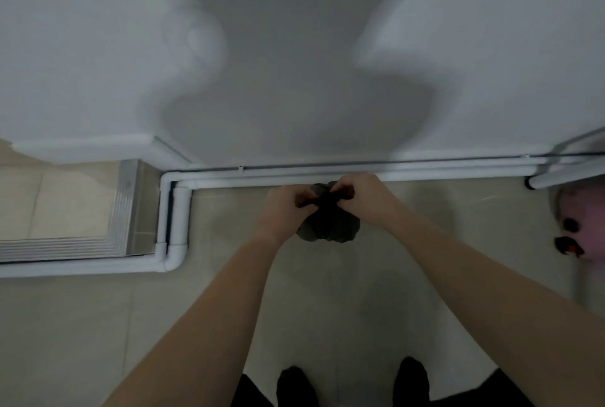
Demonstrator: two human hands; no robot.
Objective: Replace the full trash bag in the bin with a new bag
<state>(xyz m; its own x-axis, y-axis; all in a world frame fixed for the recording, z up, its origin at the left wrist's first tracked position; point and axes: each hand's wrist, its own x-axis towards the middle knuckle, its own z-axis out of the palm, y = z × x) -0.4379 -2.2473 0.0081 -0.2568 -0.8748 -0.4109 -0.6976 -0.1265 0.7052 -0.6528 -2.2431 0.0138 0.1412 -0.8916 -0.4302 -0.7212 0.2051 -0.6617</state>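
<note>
A dark, full trash bag [327, 226] hangs in front of me above the beige tiled floor, close to the white wall. My left hand [284, 206] grips one gathered end of the bag's top. My right hand [360, 193] pinches the other end, and the two hands are close together over the bag's neck. The bag's lower body bulges below my fingers. No bin shows clearly in this view.
White pipes [327, 174] run along the base of the wall and bend down at the left beside a metal-edged step [131, 206]. A pink object [582, 223] with dark items sits at the right edge. My dark shoes [296, 387] stand at the bottom.
</note>
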